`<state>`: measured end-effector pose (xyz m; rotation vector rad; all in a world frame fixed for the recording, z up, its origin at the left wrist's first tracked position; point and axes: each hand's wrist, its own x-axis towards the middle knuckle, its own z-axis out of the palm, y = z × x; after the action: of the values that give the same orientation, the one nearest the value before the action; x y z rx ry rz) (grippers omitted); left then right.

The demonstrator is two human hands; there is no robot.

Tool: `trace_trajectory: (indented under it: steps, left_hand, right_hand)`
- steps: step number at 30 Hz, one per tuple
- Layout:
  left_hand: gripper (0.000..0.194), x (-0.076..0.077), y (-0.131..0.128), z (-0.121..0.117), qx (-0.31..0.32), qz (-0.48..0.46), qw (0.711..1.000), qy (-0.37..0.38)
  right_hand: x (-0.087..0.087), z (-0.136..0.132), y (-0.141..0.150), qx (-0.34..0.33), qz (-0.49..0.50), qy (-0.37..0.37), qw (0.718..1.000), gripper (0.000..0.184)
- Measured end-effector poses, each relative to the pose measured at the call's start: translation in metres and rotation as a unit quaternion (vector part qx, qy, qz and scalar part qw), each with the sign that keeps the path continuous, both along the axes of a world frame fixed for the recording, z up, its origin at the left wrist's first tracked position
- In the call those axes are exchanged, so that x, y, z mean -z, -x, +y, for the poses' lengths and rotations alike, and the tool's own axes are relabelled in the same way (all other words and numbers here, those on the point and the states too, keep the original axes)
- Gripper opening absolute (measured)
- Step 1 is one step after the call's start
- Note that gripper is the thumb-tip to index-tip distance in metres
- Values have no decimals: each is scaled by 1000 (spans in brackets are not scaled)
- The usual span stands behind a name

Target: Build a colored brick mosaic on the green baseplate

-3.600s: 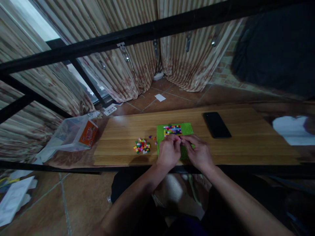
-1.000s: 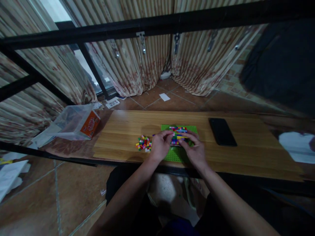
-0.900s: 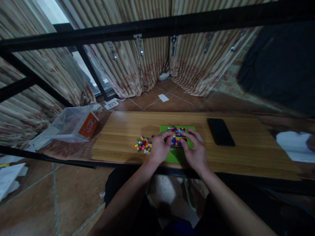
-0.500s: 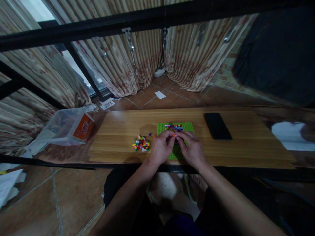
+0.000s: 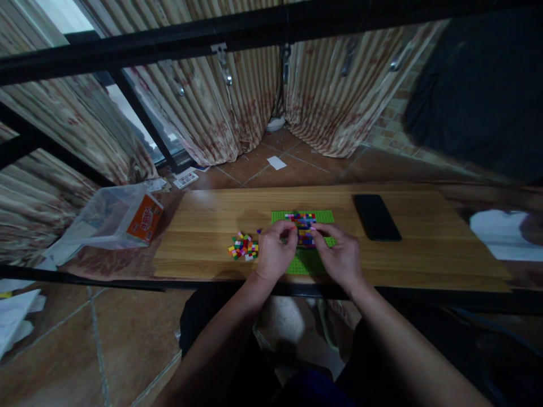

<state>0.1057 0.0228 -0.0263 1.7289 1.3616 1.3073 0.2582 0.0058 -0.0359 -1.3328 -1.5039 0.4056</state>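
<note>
A green baseplate (image 5: pixel 303 264) lies on the wooden board, with rows of small multicoloured toy bricks (image 5: pixel 305 233) standing on it. Over its left part, my left hand (image 5: pixel 276 250) is closed in a pinch, and a bit of an orange toy brick shows at its fingertips. My right hand (image 5: pixel 341 254) is pinched on a small pink toy brick (image 5: pixel 313 228) just above the right side of the built rows. The two hands are apart, with the built bricks visible between them. A loose pile of bricks (image 5: pixel 243 247) sits left of my left hand.
A black phone (image 5: pixel 376 217) lies on the right of the wooden board (image 5: pixel 436 249). A single purple brick (image 5: pixel 259 231) rests near the pile. Left of the board stands a clear plastic box (image 5: pixel 112 217) with an orange label. A black rail (image 5: pixel 254 37) crosses in front of the curtains.
My hands were together over the baseplate with the fingertips meeting at an orange and pink piece. They have moved apart, the right one shifting rightward, uncovering the bricks between them.
</note>
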Motion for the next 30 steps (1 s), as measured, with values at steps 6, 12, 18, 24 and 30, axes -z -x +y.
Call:
trace_trajectory:
  steps: [6,12,18,24,30]
  left_hand:
    - [8,2,7,8,-30,-41,998,32]
    - [8,3,5,8,-19,-41,998,43]
    - [8,-1,3,7,-22,-40,997,58]
    - [9,-2,4,7,-24,-36,997,56]
    - [8,0,5,8,-25,-38,998,53]
  right_hand:
    - [3,-2,-10,-21,-48,4,999,24]
    - [4,-7,-7,-28,-122,-8,992,22]
    - [16,-5,-7,29,-70,-10,997,17]
    - [36,0,-1,40,35,35,998,17]
    - [42,4,4,20,151,73,986,20]
